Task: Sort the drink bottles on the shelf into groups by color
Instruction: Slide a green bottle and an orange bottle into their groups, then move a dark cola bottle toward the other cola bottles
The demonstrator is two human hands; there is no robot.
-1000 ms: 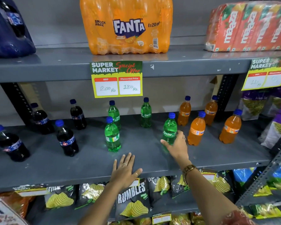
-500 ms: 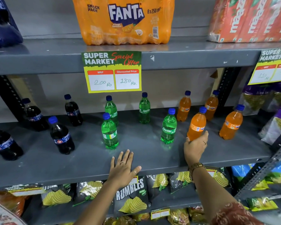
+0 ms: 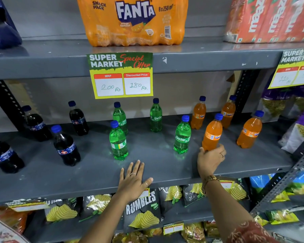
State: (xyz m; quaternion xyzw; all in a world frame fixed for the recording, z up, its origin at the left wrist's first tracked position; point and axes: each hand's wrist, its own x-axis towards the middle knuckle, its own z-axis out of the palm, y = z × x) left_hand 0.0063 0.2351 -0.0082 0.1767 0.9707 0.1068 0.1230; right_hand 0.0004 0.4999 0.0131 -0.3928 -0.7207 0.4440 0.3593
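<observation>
The right hand (image 3: 211,159) has left the Sprite (image 3: 182,136) and now grips a Fanta (image 3: 212,134) — 3 groups nearly tidy; left hand (image 3: 134,178) flat, empty.

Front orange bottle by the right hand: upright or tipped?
Tipped slightly: the orange bottle leans right, cap off-centre over its base, right hand gripping the bottom.

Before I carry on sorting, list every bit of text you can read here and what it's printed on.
"FANTA", "SNACK PACK", "8 x 250 ml": orange multipack.
"SUPER MARKET Special Offer", "MRP 200 Rs", "Discounted Price 180 Rs.": price card.
"Sprite": green bottle.
"FANTA": orange bottle at the right hand.
"RUMBLES": chip bag.
"maaza": red cartons, partly cut off.
Right price card: "SUPER MARKET"; prices blurred.
Dark bottle labels: unreadable.
</observation>
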